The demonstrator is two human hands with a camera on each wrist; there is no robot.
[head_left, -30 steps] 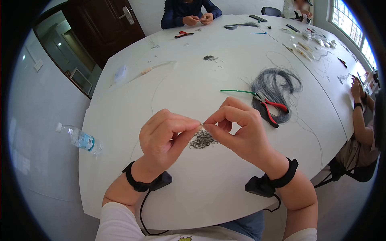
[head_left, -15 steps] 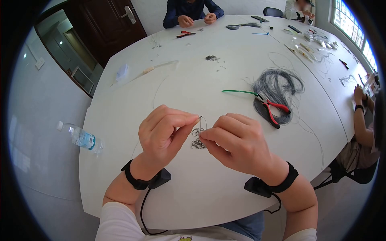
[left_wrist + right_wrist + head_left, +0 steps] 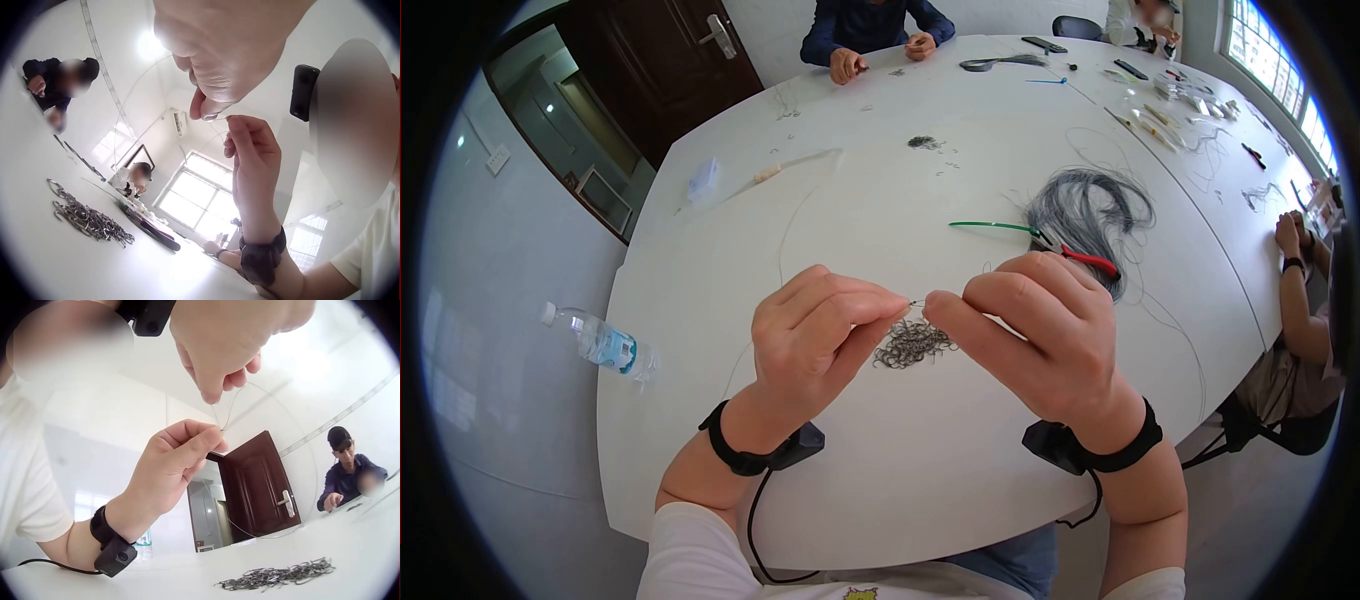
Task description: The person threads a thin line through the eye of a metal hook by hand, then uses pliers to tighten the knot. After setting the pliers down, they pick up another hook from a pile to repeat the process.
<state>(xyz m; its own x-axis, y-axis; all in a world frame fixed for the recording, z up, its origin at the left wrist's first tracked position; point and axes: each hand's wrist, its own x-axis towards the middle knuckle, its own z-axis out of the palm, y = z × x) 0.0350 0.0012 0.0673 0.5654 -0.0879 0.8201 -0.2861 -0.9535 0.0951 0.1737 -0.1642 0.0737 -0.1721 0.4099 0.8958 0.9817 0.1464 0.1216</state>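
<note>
A thin grey metal wire (image 3: 232, 405) is pinched at one short stretch by the left hand (image 3: 820, 335) and right hand (image 3: 1040, 335), lying level between them, above the small heap of dark metal rings (image 3: 912, 343) on the white bench (image 3: 880, 200).

A thin grey wire (image 3: 232, 405) is pinched between the fingertips of the left hand (image 3: 820, 335) and right hand (image 3: 1040, 335), held above the worktop (image 3: 920, 460). Directly beneath lies a small loose heap of dark metal rings (image 3: 910, 343), flat on the white surface.
</note>
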